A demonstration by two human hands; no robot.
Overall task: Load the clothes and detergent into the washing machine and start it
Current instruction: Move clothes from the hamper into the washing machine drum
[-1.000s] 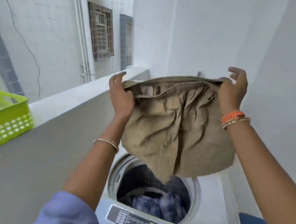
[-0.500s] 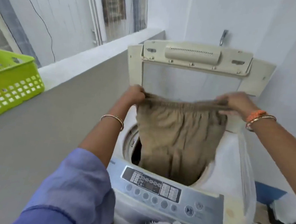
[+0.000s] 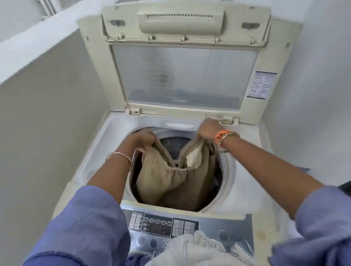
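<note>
Both hands are pinching the waistband of a khaki garment (image 3: 172, 176) that is hanging down inside the drum opening (image 3: 227, 173) of the top-loading washing machine (image 3: 114, 126): the left hand (image 3: 145, 137) is gripping one end with curled fingers at the left rim, and the right hand (image 3: 208, 128) is gripping the other end near the back rim, so the band is sagging in a V between them. A pale pocket lining (image 3: 193, 156) is showing on the right fold. Something dark is lying deeper in the drum on the right, too shadowed to identify. The lid (image 3: 181, 68) is standing upright behind the hands, its translucent window facing forward and a vented cream handle block (image 3: 180, 19) sitting across its top. A label with small print (image 3: 261, 84) is stuck on the lid's right frame, and its writing is too small to read. In front of the drum, the grey control panel (image 3: 214, 227) is carrying rows of icons and round buttons; its text is blurred. A white fringed cloth (image 3: 196, 256) is draping over the panel's front edge, covering part of the buttons, beside the person's blue sleeves (image 3: 86, 227). 1 thin bangle (image 3: 121, 156) is circling the left wrist, and an orange band with a bangle (image 3: 223, 136) is circling the right. A grey wall with a white ledge (image 3: 28, 39) is running along the left, and a white wall (image 3: 339, 74) is closing in the right.
</note>
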